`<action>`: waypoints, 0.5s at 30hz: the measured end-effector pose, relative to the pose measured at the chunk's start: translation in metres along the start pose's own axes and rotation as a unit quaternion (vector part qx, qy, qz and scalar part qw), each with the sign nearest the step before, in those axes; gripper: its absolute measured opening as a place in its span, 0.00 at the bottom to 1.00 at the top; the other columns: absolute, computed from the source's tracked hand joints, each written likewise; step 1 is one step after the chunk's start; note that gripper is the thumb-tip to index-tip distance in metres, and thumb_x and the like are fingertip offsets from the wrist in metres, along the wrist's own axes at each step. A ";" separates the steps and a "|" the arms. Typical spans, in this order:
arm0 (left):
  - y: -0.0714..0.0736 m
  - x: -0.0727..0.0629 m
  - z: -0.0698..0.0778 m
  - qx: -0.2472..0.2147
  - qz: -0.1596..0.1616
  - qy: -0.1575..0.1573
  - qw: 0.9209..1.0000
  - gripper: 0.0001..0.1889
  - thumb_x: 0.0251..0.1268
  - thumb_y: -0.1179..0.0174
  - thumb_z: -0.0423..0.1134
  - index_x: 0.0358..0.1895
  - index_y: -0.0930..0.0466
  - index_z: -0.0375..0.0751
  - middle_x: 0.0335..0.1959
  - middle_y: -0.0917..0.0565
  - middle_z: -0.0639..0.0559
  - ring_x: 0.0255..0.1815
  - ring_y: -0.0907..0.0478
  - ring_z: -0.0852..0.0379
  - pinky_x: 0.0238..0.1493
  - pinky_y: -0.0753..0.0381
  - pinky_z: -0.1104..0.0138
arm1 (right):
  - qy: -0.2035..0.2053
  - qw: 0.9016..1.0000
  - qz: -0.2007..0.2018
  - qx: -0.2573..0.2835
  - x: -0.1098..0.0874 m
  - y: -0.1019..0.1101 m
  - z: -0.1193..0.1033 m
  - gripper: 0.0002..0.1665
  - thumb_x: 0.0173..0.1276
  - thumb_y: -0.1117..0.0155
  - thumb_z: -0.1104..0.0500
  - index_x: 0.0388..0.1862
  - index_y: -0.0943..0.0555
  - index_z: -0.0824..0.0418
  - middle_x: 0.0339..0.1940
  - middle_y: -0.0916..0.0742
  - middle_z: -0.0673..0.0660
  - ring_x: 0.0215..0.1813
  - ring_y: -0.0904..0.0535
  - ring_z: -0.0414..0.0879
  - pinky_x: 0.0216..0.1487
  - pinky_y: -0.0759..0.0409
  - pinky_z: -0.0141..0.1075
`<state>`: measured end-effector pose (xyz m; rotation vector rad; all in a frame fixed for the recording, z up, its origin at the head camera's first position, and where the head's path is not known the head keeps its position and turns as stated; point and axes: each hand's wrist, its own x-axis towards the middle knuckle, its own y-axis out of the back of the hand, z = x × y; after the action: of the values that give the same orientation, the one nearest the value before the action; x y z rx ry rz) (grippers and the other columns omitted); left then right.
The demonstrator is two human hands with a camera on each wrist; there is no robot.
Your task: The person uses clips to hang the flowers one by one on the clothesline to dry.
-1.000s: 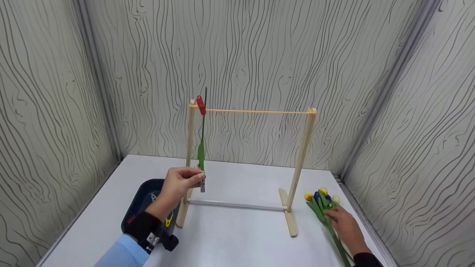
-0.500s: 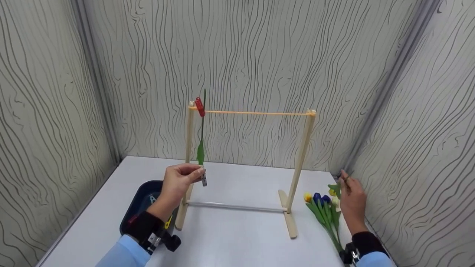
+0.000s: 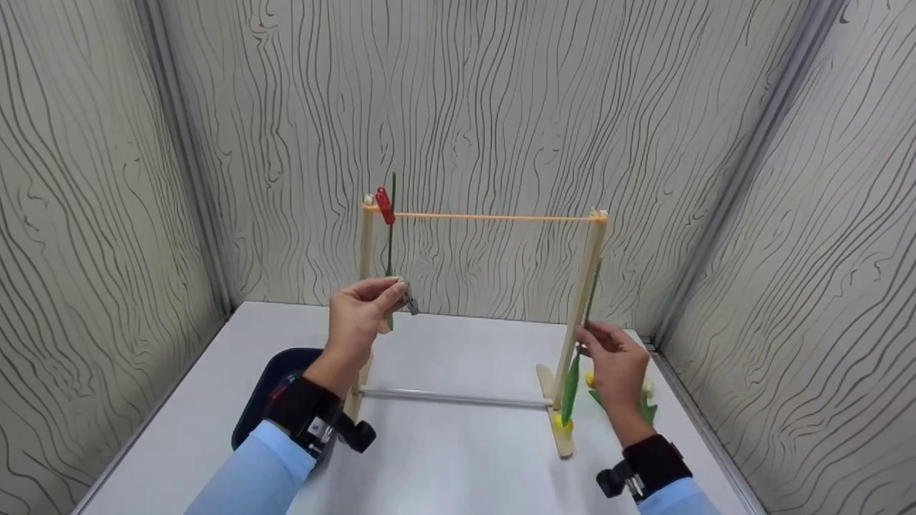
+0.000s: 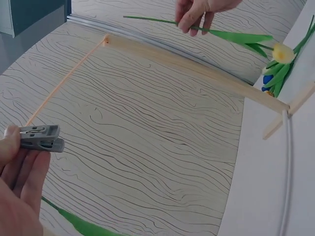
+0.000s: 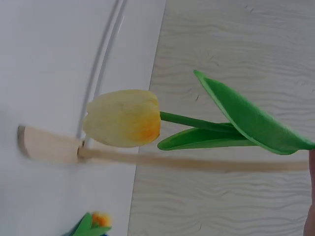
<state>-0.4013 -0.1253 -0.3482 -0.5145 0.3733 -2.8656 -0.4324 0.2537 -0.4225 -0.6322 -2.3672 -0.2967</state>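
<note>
My left hand (image 3: 358, 315) pinches a grey clothespin (image 4: 42, 137) between thumb and fingers, in front of the stand's left side. An orange cord (image 3: 494, 217) runs between the tops of two wooden posts (image 3: 581, 307). Near its left end a red clothespin (image 3: 386, 206) grips the stem of a hanging flower (image 3: 391, 247), its lower part partly behind my left hand. Beside the right post, my right hand (image 3: 619, 365) holds a yellow tulip (image 5: 123, 118) by its stem. This tulip points bloom-down, with green leaves below the fingers and bare stem rising above them.
More tulips (image 3: 647, 411) lie on the white table at the right, partly behind my right hand. A dark blue tray (image 3: 247, 400) sits at the left under my left forearm. A pale rod (image 3: 458, 397) joins the stand's feet low down.
My right hand has lifted one yellow tulip from the bunch and carried it left to the right post, now bloom-down. My left hand has risen slightly and moved right with the grey clothespin.
</note>
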 end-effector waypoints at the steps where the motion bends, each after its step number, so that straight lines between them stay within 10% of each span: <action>1: -0.005 0.003 0.005 -0.010 0.001 -0.006 1.000 0.08 0.69 0.26 0.28 0.47 0.08 0.29 0.33 0.06 0.55 0.36 0.08 0.63 0.46 0.08 0.71 | -0.015 1.000 -0.010 0.016 -0.003 -0.011 -0.007 0.10 0.70 0.24 0.69 0.49 0.09 0.71 0.41 0.05 0.65 0.35 0.10 0.28 0.39 0.10 0.25; 15: -0.051 0.049 0.066 -0.091 0.032 -0.073 0.993 0.10 0.69 0.28 0.27 0.50 0.10 0.26 0.36 0.07 0.53 0.38 0.08 0.63 0.53 0.07 0.67 | -0.077 0.978 -0.159 0.111 -0.008 -0.127 -0.087 0.12 0.77 0.30 0.68 0.55 0.11 0.73 0.48 0.06 0.71 0.46 0.05 0.44 0.49 0.08 0.30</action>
<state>-0.4304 -0.1027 -0.2581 -0.7239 0.6165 -2.7256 -0.4450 0.1104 -0.3676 -0.1745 -2.6021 -0.1203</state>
